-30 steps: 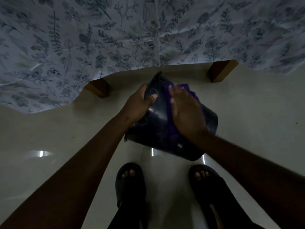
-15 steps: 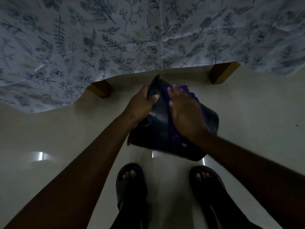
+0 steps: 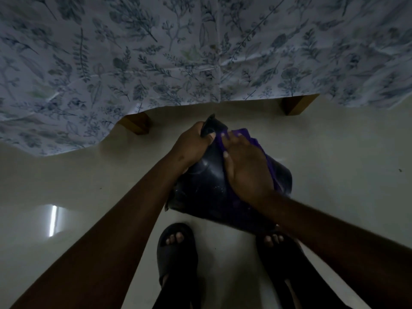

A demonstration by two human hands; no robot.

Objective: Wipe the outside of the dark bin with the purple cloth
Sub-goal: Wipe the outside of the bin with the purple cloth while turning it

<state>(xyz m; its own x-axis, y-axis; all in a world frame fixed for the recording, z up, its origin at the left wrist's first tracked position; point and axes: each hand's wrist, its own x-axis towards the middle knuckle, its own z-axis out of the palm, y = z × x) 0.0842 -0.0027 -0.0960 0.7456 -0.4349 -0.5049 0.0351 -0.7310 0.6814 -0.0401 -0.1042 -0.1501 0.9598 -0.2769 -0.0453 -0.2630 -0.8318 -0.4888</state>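
Note:
The dark bin is held tilted above the pale floor, just beyond my feet. My left hand grips its far rim, thumb over the edge. My right hand lies flat on the bin's upper side and presses the purple cloth against it. The cloth shows past my fingertips and along the right side of my hand; most of it is hidden under the palm.
A bed with a leaf-patterned sheet fills the far half of the view, on two wooden legs. My feet in dark slippers stand under the bin. A bright light reflection lies on the floor at left.
My right hand and the cloth have slid a little further up the bin toward its far rim. The left hand keeps its grip on the rim.

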